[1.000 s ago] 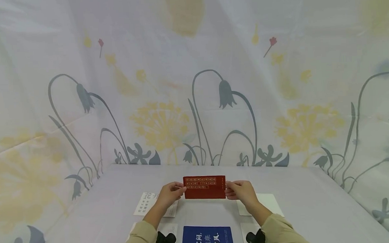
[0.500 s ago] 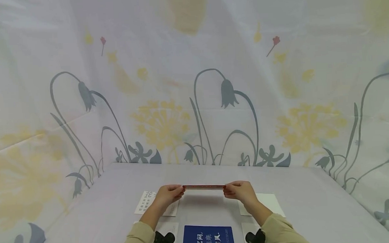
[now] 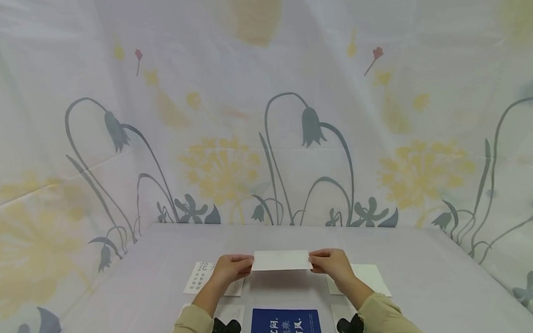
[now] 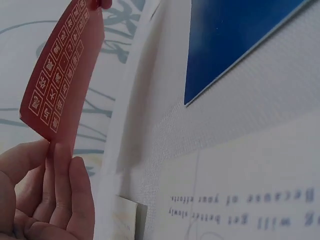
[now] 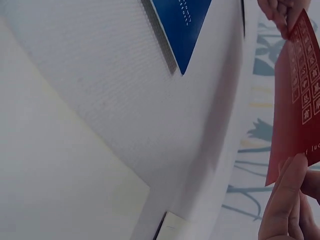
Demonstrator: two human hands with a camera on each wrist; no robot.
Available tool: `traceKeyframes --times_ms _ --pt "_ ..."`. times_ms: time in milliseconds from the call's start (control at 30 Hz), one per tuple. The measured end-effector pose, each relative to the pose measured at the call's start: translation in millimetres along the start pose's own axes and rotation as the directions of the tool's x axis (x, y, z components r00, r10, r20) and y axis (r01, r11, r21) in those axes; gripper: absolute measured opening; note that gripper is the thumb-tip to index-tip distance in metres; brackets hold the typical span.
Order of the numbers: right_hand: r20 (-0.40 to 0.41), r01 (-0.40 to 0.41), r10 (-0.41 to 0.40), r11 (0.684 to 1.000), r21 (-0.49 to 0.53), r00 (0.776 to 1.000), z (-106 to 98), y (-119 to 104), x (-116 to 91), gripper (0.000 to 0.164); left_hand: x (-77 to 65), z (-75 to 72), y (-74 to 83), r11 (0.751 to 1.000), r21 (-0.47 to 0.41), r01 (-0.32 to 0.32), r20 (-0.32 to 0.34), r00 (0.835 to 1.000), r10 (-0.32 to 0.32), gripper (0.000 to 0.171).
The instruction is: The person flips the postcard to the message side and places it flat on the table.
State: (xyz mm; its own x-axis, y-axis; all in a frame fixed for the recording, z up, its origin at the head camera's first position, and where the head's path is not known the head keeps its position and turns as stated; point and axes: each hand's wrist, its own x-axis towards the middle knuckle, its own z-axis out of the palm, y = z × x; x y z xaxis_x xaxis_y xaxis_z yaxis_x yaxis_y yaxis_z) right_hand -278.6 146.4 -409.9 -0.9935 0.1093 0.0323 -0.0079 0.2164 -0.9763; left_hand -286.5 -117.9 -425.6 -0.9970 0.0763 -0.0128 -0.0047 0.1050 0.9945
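A card (image 3: 281, 260) is held up over the far part of the table, its plain white back toward the head camera. Both wrist views show its other side: red, with rows of boxed gold characters. My left hand (image 3: 230, 269) pinches one short end between thumb and fingers. At the opposite short end, my right hand (image 3: 331, 265) pinches it the same way. Below, nearer me, lies a blue card (image 3: 285, 325) with white lettering, cut off by the frame's lower edge.
A white card with dark characters (image 3: 197, 281) lies under the left forearm, a plain pale card (image 3: 372, 278) by the right one. Partly covered white cards lie nearer me. Black wrist cameras (image 3: 225, 329) sit at the sleeves. A flower-printed curtain (image 3: 266, 161) stands behind the table (image 3: 134, 298).
The held card has turned over: its red face pointed to the head camera, then it was edge-on, and now the white back shows. Both hands stay at its ends.
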Motion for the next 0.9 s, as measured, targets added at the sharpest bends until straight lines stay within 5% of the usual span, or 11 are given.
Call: traceKeyframes --times_ms 667,900 --pt "0.056 -0.036 0.039 0.997 -0.061 0.998 -3.6 4.1 -2.8 0.03 -0.1 8.6 6.2 0.991 0.127 -0.05 0.028 0.999 0.046 0.029" --pt "0.091 -0.057 0.066 0.993 -0.107 0.994 -2.1 7.6 -7.3 0.032 9.6 4.3 -11.7 0.988 0.148 -0.043 0.067 0.997 0.033 0.029"
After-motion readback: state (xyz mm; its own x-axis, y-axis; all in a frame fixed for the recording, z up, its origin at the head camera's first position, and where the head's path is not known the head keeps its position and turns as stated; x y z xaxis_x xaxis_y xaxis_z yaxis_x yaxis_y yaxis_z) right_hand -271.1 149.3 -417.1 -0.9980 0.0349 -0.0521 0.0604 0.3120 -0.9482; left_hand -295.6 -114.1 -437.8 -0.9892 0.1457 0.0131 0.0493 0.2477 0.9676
